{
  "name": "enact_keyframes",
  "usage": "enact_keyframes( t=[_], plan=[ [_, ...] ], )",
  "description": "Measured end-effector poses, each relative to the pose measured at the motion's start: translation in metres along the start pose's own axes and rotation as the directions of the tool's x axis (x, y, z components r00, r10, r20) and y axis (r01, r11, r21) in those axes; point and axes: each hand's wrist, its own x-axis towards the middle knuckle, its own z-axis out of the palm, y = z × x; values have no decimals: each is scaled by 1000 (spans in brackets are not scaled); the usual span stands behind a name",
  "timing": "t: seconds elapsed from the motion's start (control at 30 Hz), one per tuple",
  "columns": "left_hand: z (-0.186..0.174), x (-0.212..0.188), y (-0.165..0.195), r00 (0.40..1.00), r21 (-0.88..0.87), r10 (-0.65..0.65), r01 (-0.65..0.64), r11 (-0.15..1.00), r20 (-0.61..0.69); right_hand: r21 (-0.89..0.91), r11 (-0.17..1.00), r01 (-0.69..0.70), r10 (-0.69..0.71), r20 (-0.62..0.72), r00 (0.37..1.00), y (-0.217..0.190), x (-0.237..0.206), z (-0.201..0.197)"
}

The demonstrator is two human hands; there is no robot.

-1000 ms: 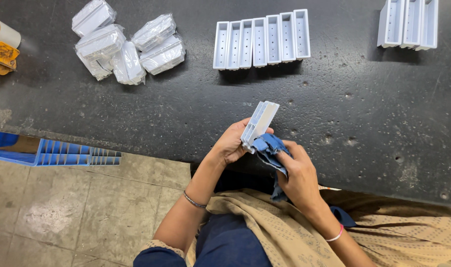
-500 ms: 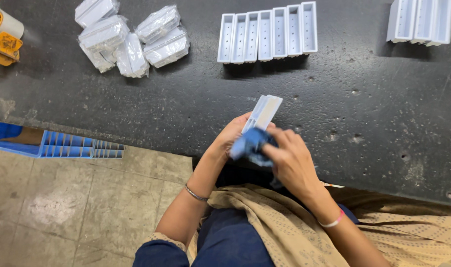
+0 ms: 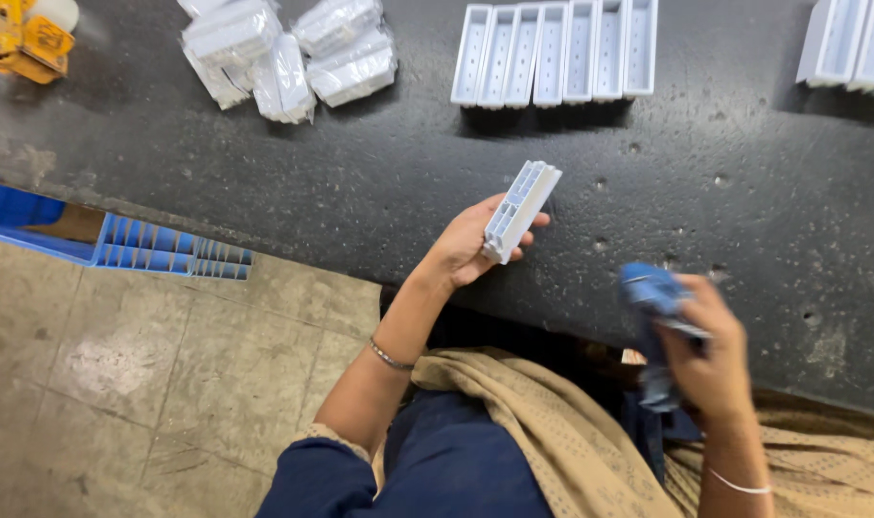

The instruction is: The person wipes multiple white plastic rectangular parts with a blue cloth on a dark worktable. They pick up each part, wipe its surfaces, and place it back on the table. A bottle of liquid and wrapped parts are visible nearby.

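Hands apart over the dark table point(image 3: 724, 221). Left hand point(image 3: 470, 245) gripped a pale blue-white plastic part point(image 3: 520, 209), a long ribbed block, fingers wrapped under it, thumb on the near side. Part was tilted, its far end pointing up and right, raised off the table, near the table's front edge. Right hand point(image 3: 710, 360) was blurred, clenched around a blue cloth point(image 3: 652, 307); cloth bunched above the knuckles and hung down below the fist. Cloth and part were well apart, not touching.

Row of six pale trays point(image 3: 557, 53) stood side by side on the far side of the table, open faces up, touching each other. More trays point(image 3: 854, 43) of the same kind sat at the top right corner, cut off by the frame edge. Pile of clear bagged parts point(image 3: 288, 53) lay at the top left, bags overlapping. Yellow tool point(image 3: 24, 34) sat at the far left corner, partly out of frame. Blue crate point(image 3: 120, 245) stood on the floor point(image 3: 120, 384) under the table edge, left of the person. Thin bangle point(image 3: 391, 357) on the left wrist, thin band on the right wrist. Tan scarf point(image 3: 542, 432) lay across the lap.
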Motion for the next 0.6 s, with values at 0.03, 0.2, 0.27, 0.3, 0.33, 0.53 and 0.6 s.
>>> enact_keyframes(
  t=[0.03,0.2,0.27,0.3,0.33,0.53,0.6],
  plan=[
    [-1,0,7,999,41,33,-32,999,-20,-25,1000,-5,2,-122,993,10,0,-8],
    [-19,7,61,860,302,463,-393,869,-215,383,921,-77,250,-426,870,46,6,-17],
    [-28,21,85,677,594,695,-463,658,-241,537,842,58,258,-494,830,53,5,-14],
    [-33,30,97,559,771,802,-411,488,-210,526,849,42,256,-479,840,57,6,-12],
    [-37,39,108,444,902,885,-310,301,-143,515,857,20,259,-464,847,60,3,-11],
    [-32,104,145,341,982,940,179,-61,-4,464,882,-75,305,-444,842,64,-4,-4],
    [-29,112,145,338,973,938,182,-143,74,462,884,-71,306,-458,835,64,-3,-7]
  ],
)
